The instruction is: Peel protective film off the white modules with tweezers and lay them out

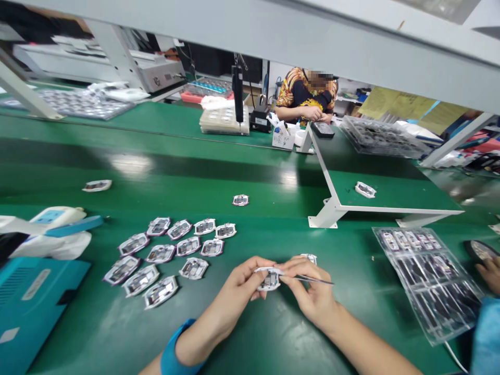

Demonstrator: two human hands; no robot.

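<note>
My left hand (242,284) pinches a small electronic module in a white, film-like casing (270,280) between thumb and fingers. My right hand (308,289) is pressed up against it, with its fingers shut on slim metal tweezers (316,280) whose tip points right. A second white piece (309,257) sits just beyond my right fingers. To the left of my hands, several similar modules (167,255) lie scattered on the green bench mat (94,333), their silver faces up and their edges purple. My hands do not touch that group.
A clear plastic tray of modules (425,281) lies to the right, and a co-worker's hand (490,273) is beyond it. A teal case (35,307) and white device (58,221) stand at left. A white-legged green shelf (390,195) spans the bench; another person (307,96) works across it.
</note>
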